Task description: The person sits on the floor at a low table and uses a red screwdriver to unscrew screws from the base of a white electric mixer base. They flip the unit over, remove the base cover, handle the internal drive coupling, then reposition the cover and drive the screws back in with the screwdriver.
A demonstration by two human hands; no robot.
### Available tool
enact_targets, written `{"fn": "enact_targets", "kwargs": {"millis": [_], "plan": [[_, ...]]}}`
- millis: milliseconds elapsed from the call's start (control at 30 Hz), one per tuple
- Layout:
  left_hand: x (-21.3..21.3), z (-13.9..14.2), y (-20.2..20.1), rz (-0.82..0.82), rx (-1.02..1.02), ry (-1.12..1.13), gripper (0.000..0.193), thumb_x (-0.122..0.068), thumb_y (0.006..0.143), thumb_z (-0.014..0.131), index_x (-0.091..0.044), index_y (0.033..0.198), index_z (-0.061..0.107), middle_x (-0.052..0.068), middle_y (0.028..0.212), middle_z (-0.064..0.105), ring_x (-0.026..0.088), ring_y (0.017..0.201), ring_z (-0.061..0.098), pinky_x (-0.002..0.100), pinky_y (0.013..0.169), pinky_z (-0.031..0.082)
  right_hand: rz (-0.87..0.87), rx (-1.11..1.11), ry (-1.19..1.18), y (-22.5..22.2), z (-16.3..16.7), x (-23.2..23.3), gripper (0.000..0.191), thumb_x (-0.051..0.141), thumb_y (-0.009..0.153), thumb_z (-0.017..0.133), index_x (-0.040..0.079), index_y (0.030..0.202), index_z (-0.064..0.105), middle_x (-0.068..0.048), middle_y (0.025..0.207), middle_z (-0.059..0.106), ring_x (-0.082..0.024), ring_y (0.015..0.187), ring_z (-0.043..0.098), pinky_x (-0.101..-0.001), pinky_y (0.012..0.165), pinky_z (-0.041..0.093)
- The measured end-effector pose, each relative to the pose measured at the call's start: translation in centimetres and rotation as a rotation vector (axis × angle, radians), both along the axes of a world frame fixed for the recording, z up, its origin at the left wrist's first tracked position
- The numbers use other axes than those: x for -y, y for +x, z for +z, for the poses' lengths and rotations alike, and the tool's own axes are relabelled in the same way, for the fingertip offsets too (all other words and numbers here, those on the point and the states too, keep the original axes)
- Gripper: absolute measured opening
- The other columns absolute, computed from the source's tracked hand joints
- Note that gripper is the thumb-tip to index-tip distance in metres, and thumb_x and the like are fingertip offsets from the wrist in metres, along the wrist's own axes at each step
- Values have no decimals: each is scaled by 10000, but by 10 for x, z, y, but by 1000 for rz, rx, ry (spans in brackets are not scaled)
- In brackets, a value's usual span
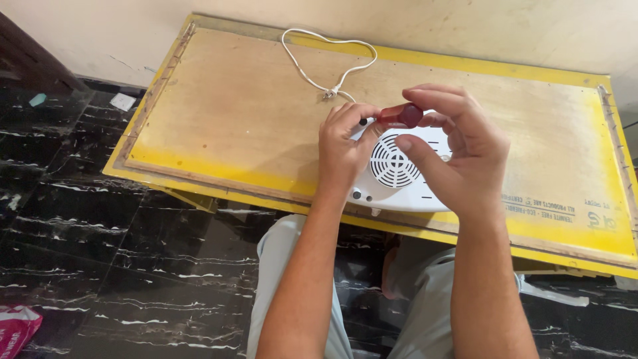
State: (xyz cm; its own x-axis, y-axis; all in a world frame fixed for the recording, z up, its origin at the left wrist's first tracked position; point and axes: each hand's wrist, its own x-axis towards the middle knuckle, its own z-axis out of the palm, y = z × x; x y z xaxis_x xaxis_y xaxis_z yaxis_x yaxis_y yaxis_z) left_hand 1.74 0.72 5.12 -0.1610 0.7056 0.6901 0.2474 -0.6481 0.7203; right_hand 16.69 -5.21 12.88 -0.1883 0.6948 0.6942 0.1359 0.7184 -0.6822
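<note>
A white round appliance lies bottom-up on a low wooden board, its circular vent grille facing me. My left hand rests on the appliance's left side and steadies a screwdriver with a dark red handle. My right hand wraps its fingers around the top of that handle, thumb over the grille. The screwdriver's shaft is hidden behind my fingers. A white power cord runs from the appliance in a loop toward the wall.
The board has yellow-painted edges and sits on a black marbled floor. My knees in grey trousers are under its near edge. A pink bag lies at the bottom left, small scraps near the wall.
</note>
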Motion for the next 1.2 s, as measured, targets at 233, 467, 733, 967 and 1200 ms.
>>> {"fn": "enact_targets", "kwargs": {"millis": [233, 467, 733, 967, 1200], "plan": [[3, 5, 1, 15, 2, -8, 204, -88, 811, 829, -94, 963, 692, 26, 912, 699, 238, 887, 661, 361, 793, 519, -180, 108, 74, -6, -5, -1, 365, -49, 965, 837, 3, 1277, 656, -88, 1215, 665, -129, 1087, 721, -243, 896, 532], [5, 2, -3, 56, -151, 49, 199, -141, 901, 779, -126, 1095, 739, -2, 1105, 744, 218, 1030, 658, 373, 917, 489, -70, 82, 19, -2, -2, 0, 324, -107, 1106, 594, -14, 1416, 568, -115, 1307, 657, -156, 1168, 671, -281, 1023, 546], [0, -6, -1, 18, -50, 30, 164, -66, 897, 765, -101, 1051, 717, 11, 1042, 747, 227, 983, 670, 353, 871, 541, 38, 50, -35, 3, -2, 0, 381, -120, 1112, 520, -2, 1474, 524, -120, 1387, 636, -181, 1251, 665, -298, 1060, 535], [4, 2, 1, 23, -15, 2, 181, -60, 837, 810, -83, 960, 680, 28, 894, 692, 231, 859, 644, 362, 771, 515, -93, 177, 61, 0, 2, 3, 450, -82, 971, 721, 3, 1384, 566, -107, 1307, 622, -145, 1154, 681, -265, 952, 537], [2, 6, 2, 31, -8, -27, 216, -93, 823, 825, -72, 895, 623, 32, 841, 655, 220, 822, 650, 351, 732, 518, -263, 165, 111, -7, -2, -2, 367, -47, 980, 827, 20, 1304, 669, -61, 1161, 673, -101, 969, 671, -216, 734, 484]]}}
